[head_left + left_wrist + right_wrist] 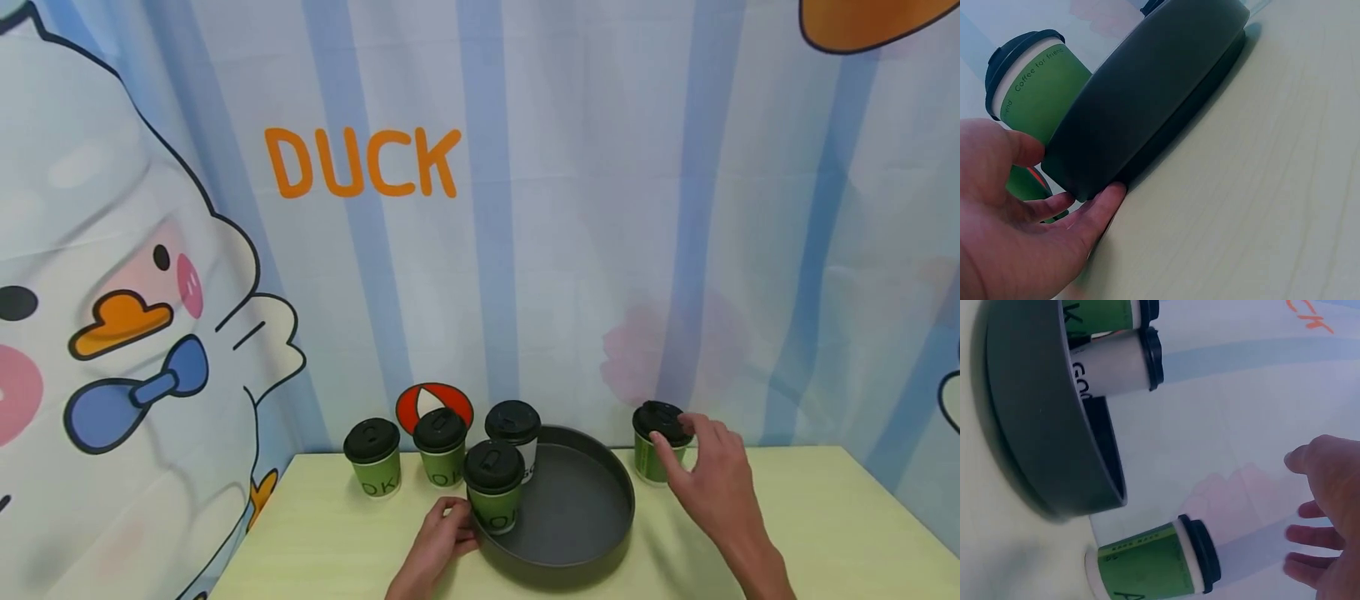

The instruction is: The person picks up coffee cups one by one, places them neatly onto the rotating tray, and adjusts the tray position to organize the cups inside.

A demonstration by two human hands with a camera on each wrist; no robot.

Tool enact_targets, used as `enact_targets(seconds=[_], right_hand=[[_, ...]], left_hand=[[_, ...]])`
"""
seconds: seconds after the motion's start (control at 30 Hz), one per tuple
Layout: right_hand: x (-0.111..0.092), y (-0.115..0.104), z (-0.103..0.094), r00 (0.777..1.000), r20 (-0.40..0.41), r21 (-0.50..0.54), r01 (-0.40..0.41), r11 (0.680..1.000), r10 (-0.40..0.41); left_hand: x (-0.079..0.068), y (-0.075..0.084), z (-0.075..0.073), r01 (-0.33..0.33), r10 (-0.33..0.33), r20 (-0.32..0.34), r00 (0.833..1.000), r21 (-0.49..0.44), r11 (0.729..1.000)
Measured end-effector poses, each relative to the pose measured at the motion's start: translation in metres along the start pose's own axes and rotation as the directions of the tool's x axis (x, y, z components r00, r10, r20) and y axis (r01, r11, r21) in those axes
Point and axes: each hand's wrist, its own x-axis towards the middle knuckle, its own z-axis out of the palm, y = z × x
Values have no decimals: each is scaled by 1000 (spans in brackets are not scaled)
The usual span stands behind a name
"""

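Note:
A round dark grey pan (577, 517) sits on the table, holding a green paper cup with a black lid (495, 504) and a white lidded cup (527, 454) behind it. At the pan's left edge, my left hand (438, 537) grips its side; the left wrist view shows the thumb by the rim and fingers (1107, 203) at the bottom edge. Another green lidded cup (651, 458) stands right of the pan. My right hand (716, 475) hovers beside its lid, fingers spread; in the right wrist view a gap separates the hand (1329, 512) from that cup (1154, 562).
Two more green lidded cups, one at the far left (375, 475) and one nearer the pan (442, 462), stand on the pale yellow table (315, 550). A curtain with a duck print (570, 250) hangs right behind the table.

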Motion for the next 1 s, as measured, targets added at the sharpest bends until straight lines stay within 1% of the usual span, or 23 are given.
enact_targets(seconds=[0.03,0.1,0.17,0.27,0.47,0.6,0.67,0.73,0.87,0.93,1.0], right_hand=[[1,3,2,999,-47,-5,26,1000,-26],[3,11,7,992,-107,-19,62,998,-63],[4,20,12,988,-132,-36,75,997,-79],[5,34,18,988,-133,-53,71,996,-77],[1,59,33,997,-73,-51,34,998,-38],[1,70,43,997,-54,-47,44,998,-46],[2,74,46,997,-52,-45,54,998,-56],[1,78,49,998,-34,-41,48,998,-49],[-3,83,55,999,50,-16,-1,1000,2],[-5,85,58,994,106,-6,-36,999,37],[-6,86,62,989,141,2,-54,999,53]], left_hand=[[0,0,0,-3,3,2,1000,-2,1000],[0,1,1,-8,8,5,1000,-6,1000],[0,1,1,-12,12,7,1000,-13,1000],[-1,1,2,-19,19,8,1000,-17,1000],[-3,2,1,-23,24,5,1000,-14,1000],[-2,1,1,-33,33,4,999,-23,999],[-1,1,1,-29,29,7,1000,-24,999],[-1,1,1,-25,25,11,1000,-20,1000],[-1,-1,1,-10,10,8,1000,-13,1000],[0,-2,0,-7,7,5,1000,-12,1000],[1,-2,-2,-9,9,4,1000,-9,1000]])
